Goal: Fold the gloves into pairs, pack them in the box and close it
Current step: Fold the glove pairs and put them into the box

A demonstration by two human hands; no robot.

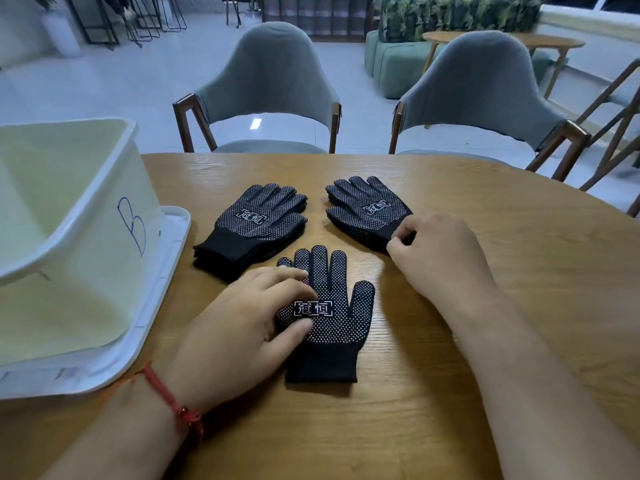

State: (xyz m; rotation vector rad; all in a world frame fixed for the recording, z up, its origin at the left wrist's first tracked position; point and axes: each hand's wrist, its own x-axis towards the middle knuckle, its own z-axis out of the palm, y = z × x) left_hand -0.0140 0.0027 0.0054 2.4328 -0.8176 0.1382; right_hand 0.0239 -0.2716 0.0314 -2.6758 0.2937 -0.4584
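knit dotted gloves (332,317), glossy wood table (450,393)

My feed is dim and cool-toned, lit softly from overhead. There are no hard shadows, only faint dark edges under the near glove (332,327). A pale sheen lies on the bench (388,271), and a small bright reflection sits on the floor (255,123). The white box (69,237) looks washed out. The wide lens bows the bench's far edge and tilts the chairs (273,74). The background is soft, and the left hand (242,327) looks slightly smeared.
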